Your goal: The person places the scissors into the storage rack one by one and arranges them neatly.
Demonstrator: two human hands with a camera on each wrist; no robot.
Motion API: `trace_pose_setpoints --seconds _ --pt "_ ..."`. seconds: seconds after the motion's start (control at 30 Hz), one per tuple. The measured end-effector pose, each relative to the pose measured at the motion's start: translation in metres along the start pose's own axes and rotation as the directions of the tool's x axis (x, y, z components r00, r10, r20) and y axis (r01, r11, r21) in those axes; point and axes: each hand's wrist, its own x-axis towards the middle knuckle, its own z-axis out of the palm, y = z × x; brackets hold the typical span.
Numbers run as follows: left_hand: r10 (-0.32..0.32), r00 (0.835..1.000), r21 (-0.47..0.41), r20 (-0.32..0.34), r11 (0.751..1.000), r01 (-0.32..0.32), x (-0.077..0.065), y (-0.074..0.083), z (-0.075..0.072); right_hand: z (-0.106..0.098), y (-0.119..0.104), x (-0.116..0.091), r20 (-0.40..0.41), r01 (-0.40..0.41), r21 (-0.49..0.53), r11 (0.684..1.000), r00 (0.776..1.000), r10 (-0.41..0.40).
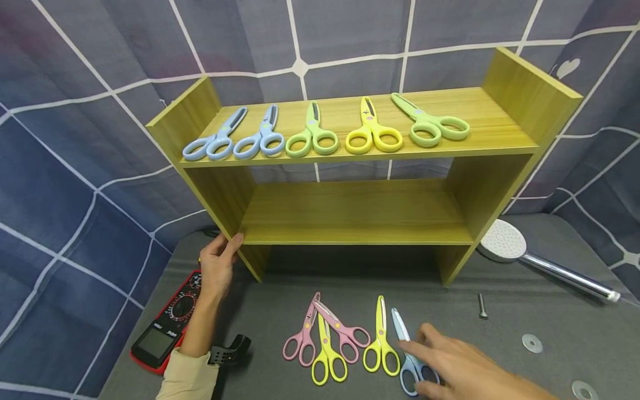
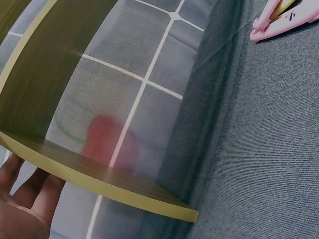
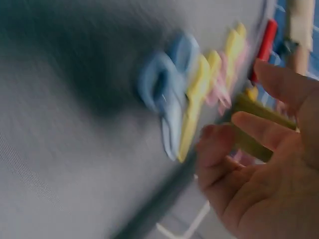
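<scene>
My left hand (image 1: pixel 217 266) holds the left side panel of a wooden shelf (image 1: pixel 357 211), thumb at the front edge. In the left wrist view, fingers (image 2: pixel 47 196) of that hand lie against the panel's outer side. My right hand (image 1: pixel 462 364) hovers over blue scissors (image 1: pixel 409 364) on the grey table, fingers loosely spread and nothing held. Beside these lie yellow scissors (image 1: pixel 381 339), then two pink pairs (image 1: pixel 302 337) overlapping another yellow pair (image 1: pixel 327 353). Several blue, green and yellow scissors (image 1: pixel 369 130) lie in a row on the upper shelf board, blades pointing back.
A red and black multimeter (image 1: pixel 172 319) lies left of my left forearm, which wears a black wristband (image 1: pixel 230 351). To the right are a shower head (image 1: pixel 504 241), a bolt (image 1: pixel 482 306) and two washers (image 1: pixel 532 343). A tile-patterned curtain (image 1: pixel 350 33) hangs behind the shelf.
</scene>
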Motion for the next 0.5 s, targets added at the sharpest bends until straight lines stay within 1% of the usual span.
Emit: trace_pose_setpoints --seconds 0.03,0.07,0.1,0.17,0.27,0.37,0.5 --pt "0.002 1.000 0.001 0.002 1.000 -0.002 0.000 0.000 0.000 0.008 0.002 -0.001 0.070 -0.034 0.006 0.999 0.997 0.034" --pt "0.000 1.000 -0.002 0.003 1.000 0.000 0.000 0.000 0.000 0.016 0.003 -0.002 0.111 -0.051 -0.011 0.999 0.992 0.052" --pt "0.002 1.000 -0.003 0.004 1.000 -0.002 0.000 0.000 0.000 0.023 0.003 -0.002 0.131 -0.062 -0.043 0.997 0.989 0.067" --pt "0.005 1.000 -0.010 0.003 1.000 -0.005 0.000 0.000 0.000 0.035 0.002 -0.003 0.146 -0.080 -0.105 0.991 0.985 0.095" --pt "0.012 1.000 -0.016 -0.001 1.000 -0.012 0.000 0.000 -0.001 0.044 0.002 -0.004 0.117 -0.083 -0.163 0.983 0.988 0.102" --pt "0.013 1.000 -0.019 0.008 1.000 -0.012 0.000 0.000 -0.001 0.046 0.003 -0.004 0.121 -0.110 -0.160 0.981 0.984 0.130" --pt "0.011 1.000 -0.028 0.013 1.000 -0.011 0.000 -0.001 0.000 0.044 0.004 -0.004 0.164 -0.165 -0.121 0.979 0.969 0.184"
